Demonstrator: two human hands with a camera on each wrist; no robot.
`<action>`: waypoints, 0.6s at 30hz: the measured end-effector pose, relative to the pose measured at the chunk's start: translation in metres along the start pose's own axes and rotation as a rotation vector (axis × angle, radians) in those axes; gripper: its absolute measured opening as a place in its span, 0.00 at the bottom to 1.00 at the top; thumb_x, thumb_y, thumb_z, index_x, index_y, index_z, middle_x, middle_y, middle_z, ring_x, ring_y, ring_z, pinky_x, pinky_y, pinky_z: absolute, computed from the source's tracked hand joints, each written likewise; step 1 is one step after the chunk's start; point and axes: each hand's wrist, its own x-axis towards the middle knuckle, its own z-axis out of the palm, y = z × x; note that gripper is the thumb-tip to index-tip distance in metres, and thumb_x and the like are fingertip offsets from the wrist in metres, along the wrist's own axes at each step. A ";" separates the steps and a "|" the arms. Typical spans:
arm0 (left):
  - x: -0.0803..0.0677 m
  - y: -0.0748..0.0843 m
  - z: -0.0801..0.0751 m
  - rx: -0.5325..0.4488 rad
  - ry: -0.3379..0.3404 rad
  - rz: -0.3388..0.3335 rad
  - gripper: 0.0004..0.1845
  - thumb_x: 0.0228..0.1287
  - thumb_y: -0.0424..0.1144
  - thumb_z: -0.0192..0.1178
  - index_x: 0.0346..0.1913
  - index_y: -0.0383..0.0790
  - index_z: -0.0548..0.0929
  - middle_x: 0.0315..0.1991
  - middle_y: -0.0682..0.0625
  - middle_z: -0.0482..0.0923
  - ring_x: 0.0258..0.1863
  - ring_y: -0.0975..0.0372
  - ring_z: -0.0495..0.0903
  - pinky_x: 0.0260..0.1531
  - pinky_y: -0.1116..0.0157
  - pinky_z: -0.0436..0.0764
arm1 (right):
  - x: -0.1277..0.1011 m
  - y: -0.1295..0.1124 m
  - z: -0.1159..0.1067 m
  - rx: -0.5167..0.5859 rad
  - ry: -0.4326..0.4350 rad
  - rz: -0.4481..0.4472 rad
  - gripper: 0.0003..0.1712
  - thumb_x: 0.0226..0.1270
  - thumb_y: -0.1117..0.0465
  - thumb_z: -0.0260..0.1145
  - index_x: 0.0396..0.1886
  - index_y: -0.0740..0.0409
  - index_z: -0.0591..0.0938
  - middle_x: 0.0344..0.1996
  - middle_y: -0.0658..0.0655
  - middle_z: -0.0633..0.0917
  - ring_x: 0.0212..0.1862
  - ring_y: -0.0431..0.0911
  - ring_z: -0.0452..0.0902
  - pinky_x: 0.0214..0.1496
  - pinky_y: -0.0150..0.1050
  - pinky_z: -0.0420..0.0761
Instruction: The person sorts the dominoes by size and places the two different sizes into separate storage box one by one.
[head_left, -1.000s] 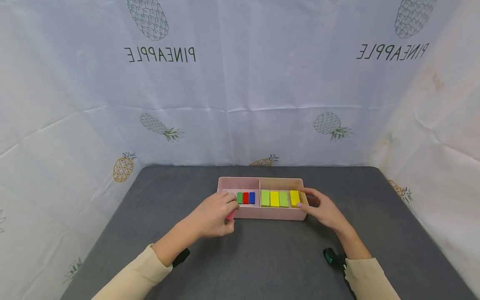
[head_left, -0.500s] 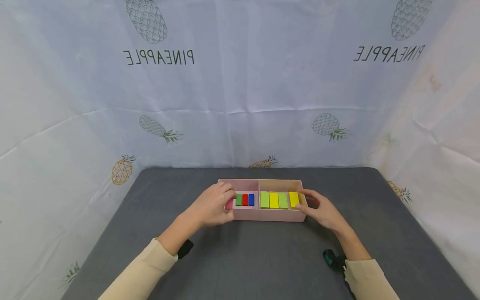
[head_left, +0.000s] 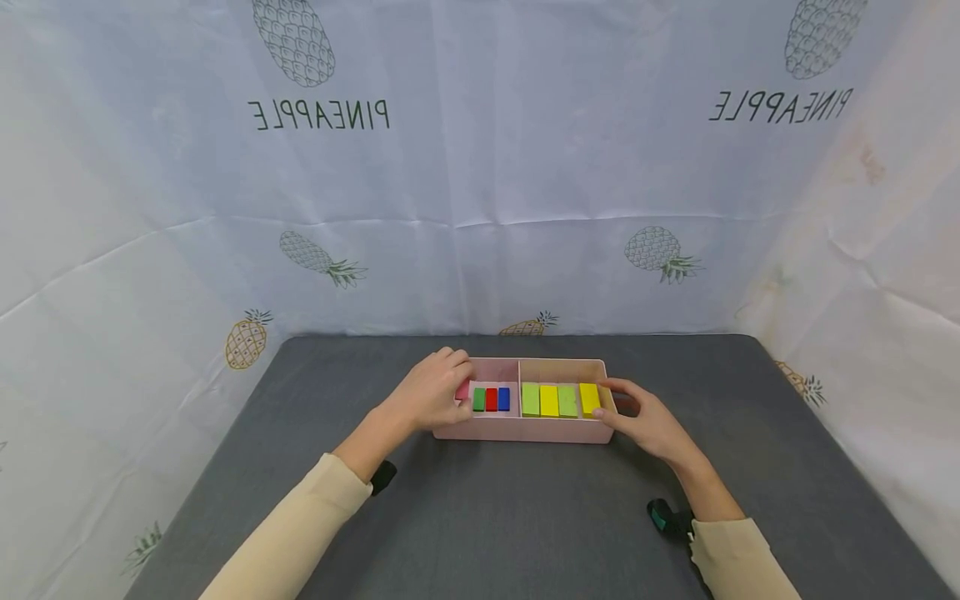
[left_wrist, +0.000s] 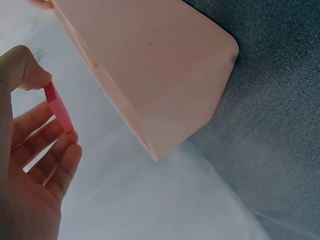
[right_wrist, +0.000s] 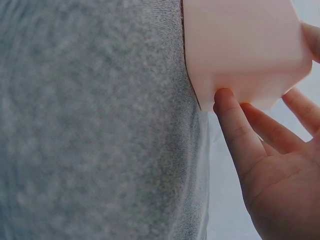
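Observation:
My left hand (head_left: 433, 390) pinches a small pink block (left_wrist: 59, 111) between thumb and fingertips, over the left end of a long pink box (head_left: 525, 430). In the head view the fingers cover most of this block and the box's left corner. The box has two compartments. A green block (head_left: 479, 400), a red block (head_left: 491, 399) and a blue block (head_left: 504, 399) lie side by side in the left one. My right hand (head_left: 647, 420) grips the box's right end, thumb at the front rim and fingers against the end wall (right_wrist: 250, 82).
Light green and yellow blocks (head_left: 550, 400) form a row in the right compartment, the last yellow block (head_left: 589, 399) slightly apart. The box stands on a dark grey table (head_left: 525, 517). Behind it hangs a white cloth (head_left: 480, 275) with pineapple prints.
My left hand has moved from the box's front left edge farther back over the left compartment, carrying the pink block. My right hand has stayed at the box's right end.

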 end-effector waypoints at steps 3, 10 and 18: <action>0.003 -0.002 0.003 0.003 -0.014 -0.004 0.14 0.53 0.40 0.64 0.44 0.41 0.84 0.41 0.51 0.78 0.39 0.59 0.71 0.40 0.60 0.76 | 0.000 0.000 0.000 -0.001 0.003 -0.001 0.42 0.71 0.46 0.69 0.76 0.61 0.65 0.73 0.68 0.67 0.67 0.68 0.70 0.58 0.62 0.78; 0.011 -0.008 0.010 -0.010 -0.048 -0.020 0.15 0.53 0.38 0.63 0.45 0.39 0.85 0.41 0.51 0.77 0.37 0.59 0.70 0.38 0.61 0.74 | -0.001 -0.001 0.001 0.009 0.003 -0.003 0.42 0.70 0.47 0.69 0.76 0.61 0.65 0.73 0.68 0.67 0.66 0.68 0.71 0.57 0.61 0.79; 0.016 -0.014 0.019 -0.058 -0.101 -0.071 0.16 0.53 0.37 0.63 0.46 0.38 0.85 0.40 0.52 0.76 0.36 0.60 0.69 0.34 0.63 0.72 | -0.001 -0.002 0.000 0.012 -0.004 0.003 0.43 0.70 0.47 0.69 0.76 0.62 0.65 0.73 0.69 0.66 0.66 0.69 0.70 0.57 0.61 0.79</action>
